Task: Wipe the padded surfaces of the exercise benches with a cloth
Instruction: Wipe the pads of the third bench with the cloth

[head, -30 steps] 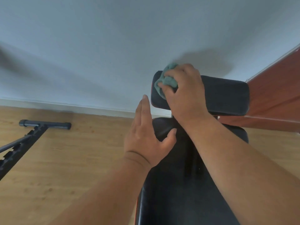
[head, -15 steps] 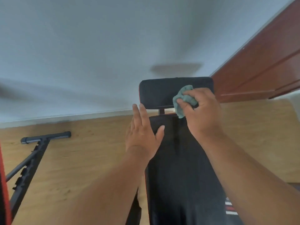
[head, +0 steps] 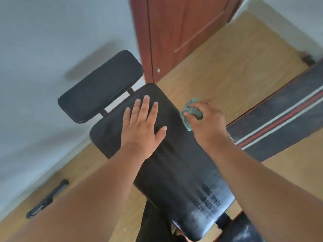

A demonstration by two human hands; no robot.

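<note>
— What carries everything here?

— The tabletop under me: a long black back pad (head: pixel 176 165), running from the near edge up toward the wall. My left grip (head: pixel 143 126) lies flat on its upper end, fingers straight. My right grip (head: pixel 206 121) pinches a crumpled green cloth (head: pixel 189 112) against its right edge.

— And past that end?

— A smaller black head pad (head: pixel 99 86), set crosswise on two short posts (a gap shows between the pads).

— The floor?

— Light wood floor (head: pixel 220 70). A dark bar (head: pixel 47 199) of another frame lies on it at left, and a second bench pad (head: pixel 279 117) with red and white stripes sits to the right.
</note>
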